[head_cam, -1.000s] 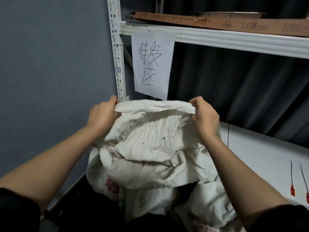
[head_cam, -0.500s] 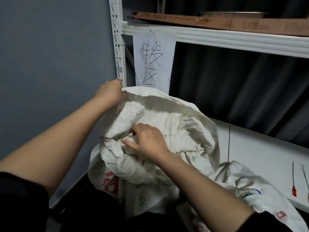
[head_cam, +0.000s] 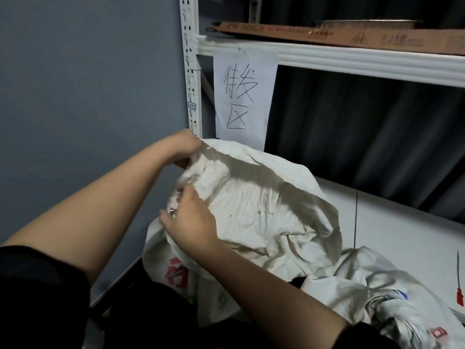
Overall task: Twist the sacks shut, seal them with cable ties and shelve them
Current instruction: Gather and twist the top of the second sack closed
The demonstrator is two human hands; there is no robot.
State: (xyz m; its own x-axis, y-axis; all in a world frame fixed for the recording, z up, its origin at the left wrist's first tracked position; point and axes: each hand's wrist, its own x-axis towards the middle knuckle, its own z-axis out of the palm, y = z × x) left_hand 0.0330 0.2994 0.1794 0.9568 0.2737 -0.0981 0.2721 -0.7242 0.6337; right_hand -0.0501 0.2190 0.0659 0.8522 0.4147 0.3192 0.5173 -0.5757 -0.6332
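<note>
Your left hand (head_cam: pixel 185 147) grips the raised rim of the white sack (head_cam: pixel 254 207) at its upper left corner, though the fingers curl behind the cloth and you cannot count them; your right hand (head_cam: pixel 193 220) pinches a bunched fold of the same sack lower down, near its left edge, with the fingertips buried in the wrinkles. The sack stands in front of you against the lower shelf (head_cam: pixel 402 222), its mouth gathered only at the left and sagging wide toward the right, and its base is hidden behind your forearms and dark clothing. A second sack (head_cam: pixel 392 298) lies slumped to the right, on the shelf edge, cut off by the bottom of the view, so two sacks show in all. One thin black cable tie (head_cam: pixel 355 220) lies on the shelf just beyond the sacks, its lower end touching or passing behind the second one; one red-headed tie (head_cam: pixel 460 280) shows at the far right edge, partly cropped. One paper sign (head_cam: pixel 242 99) with handwritten characters hangs from the upper shelf beam (head_cam: pixel 352 61), its bottom edge hidden behind the sack rim. A flat cardboard piece (head_cam: pixel 352 37) rests on that upper shelf, running out of view to the right. Red print on the first sack is too crumpled to read
</note>
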